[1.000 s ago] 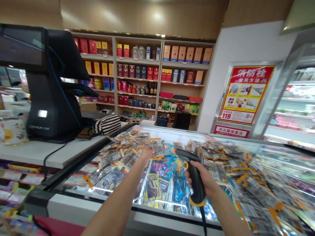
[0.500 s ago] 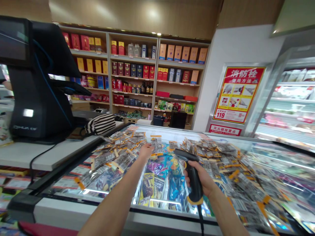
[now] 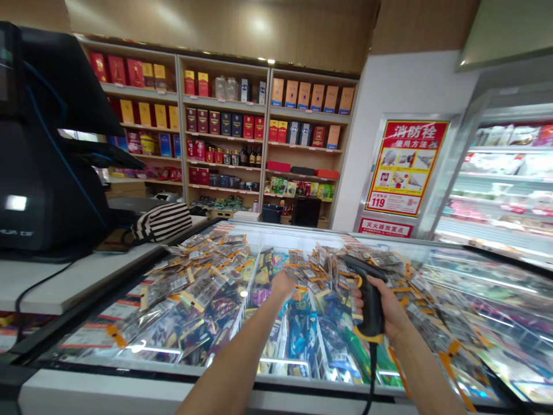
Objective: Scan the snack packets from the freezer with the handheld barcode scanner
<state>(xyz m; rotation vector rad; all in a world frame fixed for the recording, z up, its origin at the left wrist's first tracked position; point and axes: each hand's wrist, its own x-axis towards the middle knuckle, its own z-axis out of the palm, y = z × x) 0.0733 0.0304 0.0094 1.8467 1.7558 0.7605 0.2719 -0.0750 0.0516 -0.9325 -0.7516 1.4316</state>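
My left hand reaches out over the glass lid of a chest freezer, fingers curled on a small clear packet with an orange header. It hovers in the gap between two heaps of the same packets lying on the glass. My right hand grips a black barcode scanner with yellow trim, its head pointing left toward the left hand. The scanner's cable hangs down toward me. Colourful frozen goods show through the glass below.
A black checkout terminal stands on a white counter at the left, with a striped pouch beside it. Wooden shelves of boxed goods line the back wall. At the right are a red poster and an upright cooler.
My view has swung to the right. My left hand moved from the left heap toward the right heap with a packet. The scanner rose and moved right with my right hand.
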